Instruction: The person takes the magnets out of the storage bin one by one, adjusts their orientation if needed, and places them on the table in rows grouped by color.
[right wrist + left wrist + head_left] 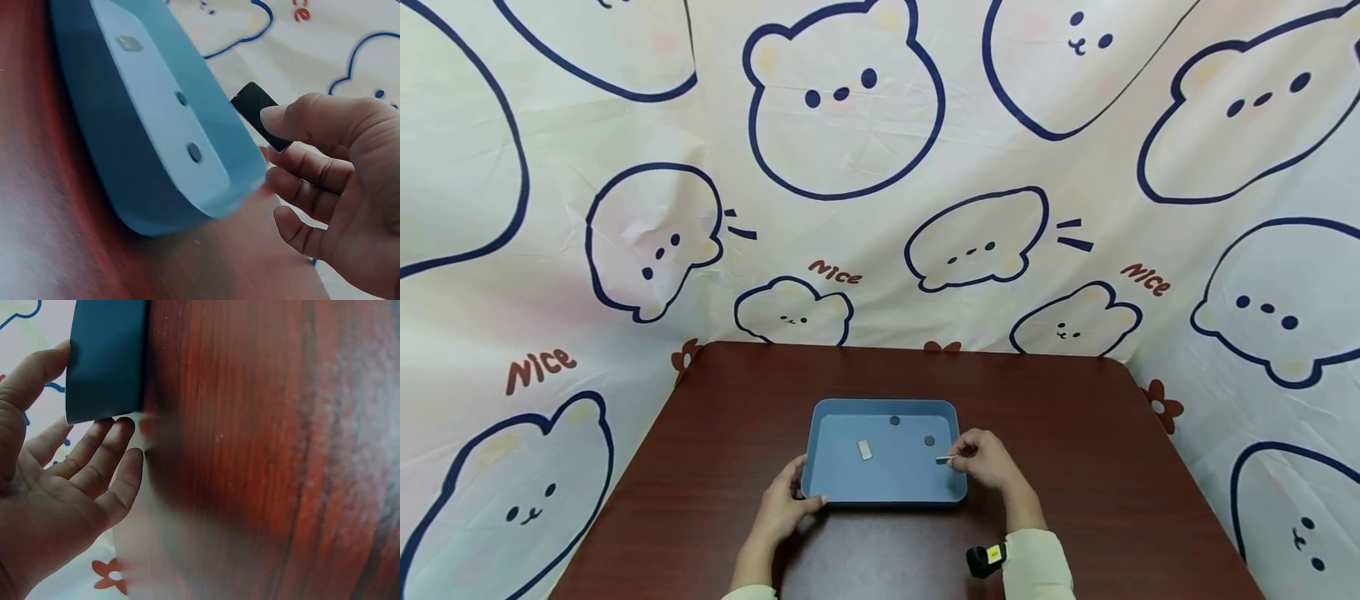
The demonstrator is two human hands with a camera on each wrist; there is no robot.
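Note:
A blue tray (pixel 880 492) lies on the brown table. My left hand (pixel 783 502) holds it at its near left corner. In the left wrist view the thumb and fingertips meet the tray's wall (pixel 106 362). Over the tray's right side, my right hand (pixel 988 460) pinches a small flat rectangular piece with a black face (pixel 259 112) between thumb and fingers; its exact kind is unclear. Inside the tray are a pale rectangular piece (pixel 865 450), a dark round disc (pixel 894 421) near the far wall and another disc (pixel 929 441) closer to the right hand.
The brown table (pixel 760 392) extends around the tray on every side. A cloth printed with bear outlines (pixel 846 108) hangs behind and beside the table. A black device with a yellow label (pixel 987 560) sits at the right sleeve.

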